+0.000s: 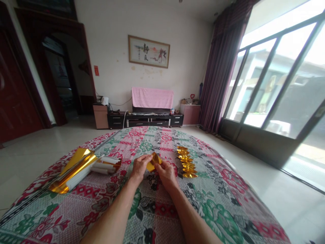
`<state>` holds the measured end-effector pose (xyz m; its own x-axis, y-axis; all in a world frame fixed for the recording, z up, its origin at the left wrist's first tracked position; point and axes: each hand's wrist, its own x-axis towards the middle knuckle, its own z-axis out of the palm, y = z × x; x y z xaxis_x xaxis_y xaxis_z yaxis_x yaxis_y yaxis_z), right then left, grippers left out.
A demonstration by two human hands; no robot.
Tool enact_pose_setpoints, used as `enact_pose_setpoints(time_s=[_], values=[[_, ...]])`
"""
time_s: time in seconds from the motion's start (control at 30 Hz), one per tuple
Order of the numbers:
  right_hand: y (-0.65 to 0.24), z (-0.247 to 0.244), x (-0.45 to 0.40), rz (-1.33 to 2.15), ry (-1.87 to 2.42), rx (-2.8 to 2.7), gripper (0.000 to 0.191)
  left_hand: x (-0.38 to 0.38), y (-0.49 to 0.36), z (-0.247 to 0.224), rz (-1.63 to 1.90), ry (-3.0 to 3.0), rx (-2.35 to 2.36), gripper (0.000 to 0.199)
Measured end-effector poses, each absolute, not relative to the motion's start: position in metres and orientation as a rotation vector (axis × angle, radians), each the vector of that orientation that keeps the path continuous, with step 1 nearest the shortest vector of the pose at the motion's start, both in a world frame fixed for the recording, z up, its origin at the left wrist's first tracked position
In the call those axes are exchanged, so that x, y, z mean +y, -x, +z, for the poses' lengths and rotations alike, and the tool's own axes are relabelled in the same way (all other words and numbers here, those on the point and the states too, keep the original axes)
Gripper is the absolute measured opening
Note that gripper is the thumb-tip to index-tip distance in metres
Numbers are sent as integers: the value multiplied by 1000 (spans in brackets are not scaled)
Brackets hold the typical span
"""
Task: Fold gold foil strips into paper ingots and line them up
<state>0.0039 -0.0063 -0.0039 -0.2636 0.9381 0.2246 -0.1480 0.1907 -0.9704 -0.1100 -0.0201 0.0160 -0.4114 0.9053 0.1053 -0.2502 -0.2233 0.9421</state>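
Note:
Between my hands is a small sheet of gold foil paper (151, 166), partly folded and held just above the table. My left hand (139, 168) pinches its left edge between thumb and fingers. On the other side, my right hand (166, 172) is closed on its lower right part, with the thumb lying on the gold face. To the right stands a row of several folded gold paper pieces (187, 164), boat-like with pointed ends. At the left lies a loose stack of gold foil sheets (78, 167), curled, with pale undersides showing.
A round table with a flowered cloth (218, 217) carries everything. Beyond it, a low black cabinet (139, 122) stands by the wall, with a pink cloth (152, 97) draped over something on top. Purple curtains (219, 67) and large glass doors (269, 84) are at the right.

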Motion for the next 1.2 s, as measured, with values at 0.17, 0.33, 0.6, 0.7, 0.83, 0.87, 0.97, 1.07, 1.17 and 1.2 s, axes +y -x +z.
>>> enact_pose_setpoints(time_s=[0.17,0.33,0.6,0.7,0.83,0.87,0.97,1.07,1.17,1.2], values=[[-5,-4,-7,1272,802,-1443,30,-17,112,13,1728,-839,1099,18],[-4,1,-11,1299,768,-1509,31,-17,113,15,1750,-867,1110,20],[-4,-1,-11,1266,768,-1557,32,-17,113,15,1744,-840,1103,24],[-3,-4,-8,1232,755,-1589,30,-17,114,16,1766,-846,1107,25],[-2,-9,-5,1229,759,-1612,30,-15,115,14,1791,-835,1124,26],[-2,-10,-4,1227,756,-1620,29,-14,116,14,1793,-829,1123,26],[-4,-11,-4,1231,729,-1645,27,-12,116,12,1801,-819,1123,26],[-4,-12,-4,1194,735,-1669,21,-12,116,11,1813,-816,1127,28],[-4,-10,-6,1139,776,-1694,20,-11,115,11,1820,-790,1123,30],[-4,-9,-7,1128,790,-1704,20,-11,115,11,1822,-782,1120,31]])
